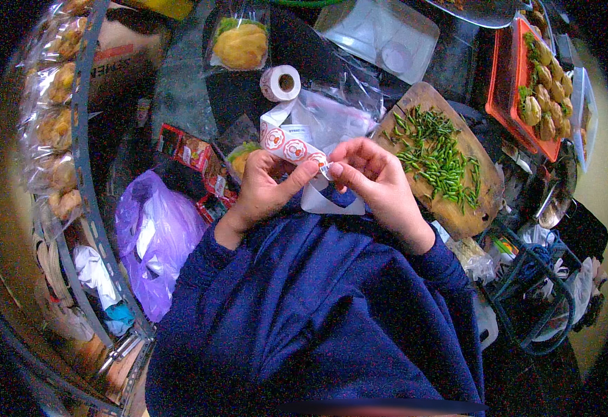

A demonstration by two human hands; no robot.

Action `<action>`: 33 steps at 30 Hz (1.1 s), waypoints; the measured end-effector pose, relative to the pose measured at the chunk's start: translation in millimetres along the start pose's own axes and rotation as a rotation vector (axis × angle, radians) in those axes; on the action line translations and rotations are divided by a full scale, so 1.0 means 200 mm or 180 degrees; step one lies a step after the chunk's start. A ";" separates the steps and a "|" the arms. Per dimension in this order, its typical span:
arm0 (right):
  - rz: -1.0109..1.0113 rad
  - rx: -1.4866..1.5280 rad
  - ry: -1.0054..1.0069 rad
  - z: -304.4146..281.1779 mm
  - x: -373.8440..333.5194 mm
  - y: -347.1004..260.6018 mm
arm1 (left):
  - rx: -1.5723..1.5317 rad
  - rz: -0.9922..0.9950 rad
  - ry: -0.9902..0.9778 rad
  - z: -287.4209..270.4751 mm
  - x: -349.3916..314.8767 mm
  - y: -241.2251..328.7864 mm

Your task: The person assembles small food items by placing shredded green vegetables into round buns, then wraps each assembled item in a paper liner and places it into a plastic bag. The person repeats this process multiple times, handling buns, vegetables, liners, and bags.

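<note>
A strip of round red-and-white stickers (295,149) runs down from a white sticker roll (280,83) to both of my hands. My left hand (268,186) is closed on the strip, its thumb pressing near the free end. Against that end, my right hand (373,172) pinches the edge of a sticker between thumb and fingertips; whether it has come off the backing is too small to tell. Just behind the strip lie clear plastic bags (335,115). Partly hidden by my left hand is a bagged food item with green leaf (240,158).
Green chillies (446,177) lie on a wooden board (404,111) at right. Beyond it stands an orange tray (502,90) of filled buns. A purple plastic bag (154,240) sits left, near a rack (85,139) with bagged buns. A bagged bun (240,45) lies farther back.
</note>
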State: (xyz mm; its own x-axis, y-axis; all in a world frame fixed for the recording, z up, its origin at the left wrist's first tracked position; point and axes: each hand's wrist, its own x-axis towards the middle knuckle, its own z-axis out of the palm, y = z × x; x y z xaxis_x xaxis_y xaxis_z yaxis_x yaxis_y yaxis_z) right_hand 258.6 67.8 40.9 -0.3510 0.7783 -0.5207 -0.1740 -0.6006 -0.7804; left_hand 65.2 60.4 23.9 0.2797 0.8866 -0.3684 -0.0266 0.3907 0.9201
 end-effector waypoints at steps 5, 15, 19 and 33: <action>0.0436 0.1048 -0.0146 -0.02 0.01 0.03 | -0.0065 0.0002 -0.0034 0.01 0.00 0.00; -0.0420 -0.0302 -0.0188 -0.02 -0.02 0.04 | 0.0035 -0.0046 0.0173 0.02 0.00 -0.01; -0.1339 -0.1574 0.0128 -0.03 -0.01 0.02 | -0.0014 -0.0100 0.0100 0.02 0.01 0.00; -0.0336 0.0318 0.0606 -0.07 0.03 0.05 | -0.0305 -0.0392 0.0298 0.01 0.01 0.00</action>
State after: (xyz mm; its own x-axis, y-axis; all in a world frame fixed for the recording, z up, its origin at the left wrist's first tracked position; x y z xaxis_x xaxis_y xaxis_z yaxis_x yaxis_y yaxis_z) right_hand 267.4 69.1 24.2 -0.1479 0.8525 -0.5014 -0.2940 -0.5219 -0.8007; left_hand 68.1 60.6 23.0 0.1960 0.8481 -0.4923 -0.0901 0.5155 0.8521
